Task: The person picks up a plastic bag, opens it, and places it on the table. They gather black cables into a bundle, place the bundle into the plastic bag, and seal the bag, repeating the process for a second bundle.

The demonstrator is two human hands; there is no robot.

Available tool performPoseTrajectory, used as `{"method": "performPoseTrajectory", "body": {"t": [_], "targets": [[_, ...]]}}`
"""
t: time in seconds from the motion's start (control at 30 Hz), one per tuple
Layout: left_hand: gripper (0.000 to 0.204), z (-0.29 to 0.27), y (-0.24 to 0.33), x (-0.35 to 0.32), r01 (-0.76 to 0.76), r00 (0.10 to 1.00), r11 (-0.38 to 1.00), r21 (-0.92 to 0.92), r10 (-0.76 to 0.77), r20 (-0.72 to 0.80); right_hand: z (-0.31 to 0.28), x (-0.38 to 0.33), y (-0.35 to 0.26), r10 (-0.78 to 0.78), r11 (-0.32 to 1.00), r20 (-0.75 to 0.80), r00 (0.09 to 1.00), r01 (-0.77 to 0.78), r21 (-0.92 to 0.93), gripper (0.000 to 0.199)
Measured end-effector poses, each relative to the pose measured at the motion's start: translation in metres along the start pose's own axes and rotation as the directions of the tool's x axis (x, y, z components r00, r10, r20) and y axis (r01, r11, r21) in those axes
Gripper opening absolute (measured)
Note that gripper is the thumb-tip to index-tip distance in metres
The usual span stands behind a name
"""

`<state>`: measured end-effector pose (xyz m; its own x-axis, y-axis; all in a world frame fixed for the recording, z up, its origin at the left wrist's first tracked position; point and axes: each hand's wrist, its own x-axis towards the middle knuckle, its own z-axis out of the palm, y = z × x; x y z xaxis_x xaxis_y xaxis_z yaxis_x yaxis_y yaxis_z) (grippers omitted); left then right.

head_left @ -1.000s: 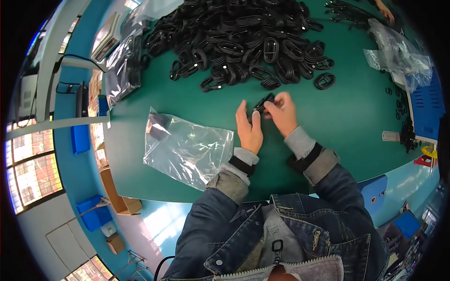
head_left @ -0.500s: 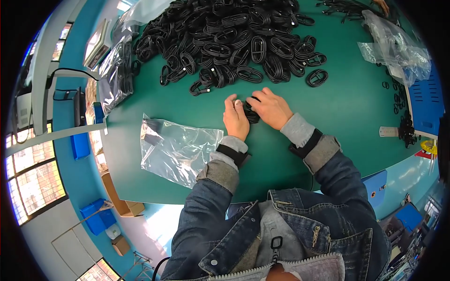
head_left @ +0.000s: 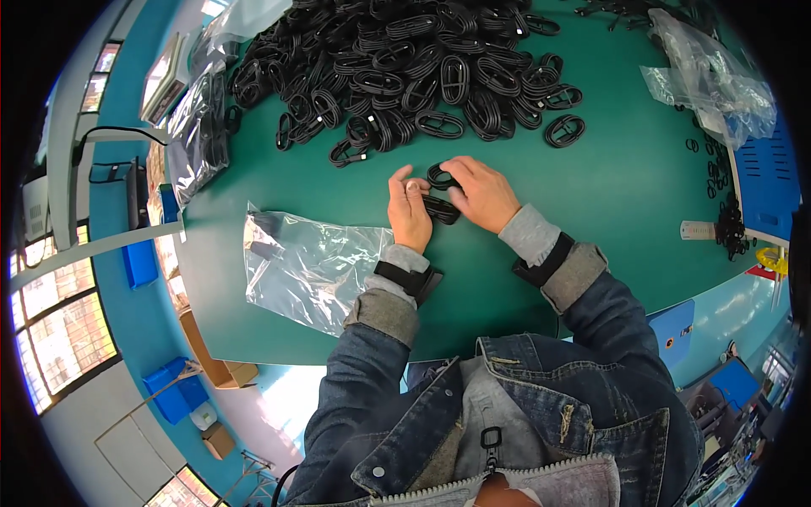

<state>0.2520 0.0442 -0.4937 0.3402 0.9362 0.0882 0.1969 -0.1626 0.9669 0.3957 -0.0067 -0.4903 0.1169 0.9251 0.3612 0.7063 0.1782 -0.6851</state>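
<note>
Near the table's middle, a coiled black cable point(head_left: 443, 210) lies between my hands, its left end against my left palm. My left hand point(head_left: 410, 213) is curled round that end, thumb raised, its far fingers partly hidden. Another black cable coil point(head_left: 439, 177) sits just beyond it, pinched at its right side by the fingers of my right hand point(head_left: 484, 196). Past my hands spreads a large heap of similar coiled black cables point(head_left: 380, 80). One loose coil point(head_left: 564, 131) lies apart at the heap's right.
A clear plastic bag point(head_left: 312, 266) lies left of my left forearm on the green table point(head_left: 591, 203). Filled bags point(head_left: 198, 135) line the left edge. At right are crumpled clear plastic point(head_left: 718, 80), small black rings point(head_left: 716, 173), a ruler point(head_left: 698, 230) and a blue bin point(head_left: 764, 182).
My hands have drawn slightly apart, the left shifting left. The coil that was mostly covered now shows between them, and a second coil is visible at my right fingertips. The view has shifted slightly.
</note>
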Motion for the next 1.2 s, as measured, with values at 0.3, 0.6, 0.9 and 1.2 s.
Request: {"method": "performPoseTrajectory", "body": {"t": [0.3,0.6,0.9,1.2], "targets": [[0.027,-0.002,-0.008,-0.004,-0.009,1.0,1.0,0.0,0.009,-0.003,-0.006,0.019,-0.018,0.155,0.986,0.188,0.97,-0.138,-0.097,0.016],[0.03,-0.001,-0.006,0.0,-0.102,0.992,0.986,0.129,0.111,-0.062,-0.006,-0.001,0.013,0.112,0.744,0.378,0.919,-0.33,0.581,0.018],[0.03,-0.004,-0.013,0.01,-0.386,0.915,0.727,0.568,0.382,0.132,0.003,0.054,0.01,0.146,0.943,-0.253,0.956,-0.212,-0.257,0.029],[0.036,0.005,-0.009,0.003,-0.006,0.999,0.998,0.061,0.009,-0.05,-0.003,0.039,0.014,0.007,0.984,-0.161,0.987,-0.036,-0.177,0.037]]}}
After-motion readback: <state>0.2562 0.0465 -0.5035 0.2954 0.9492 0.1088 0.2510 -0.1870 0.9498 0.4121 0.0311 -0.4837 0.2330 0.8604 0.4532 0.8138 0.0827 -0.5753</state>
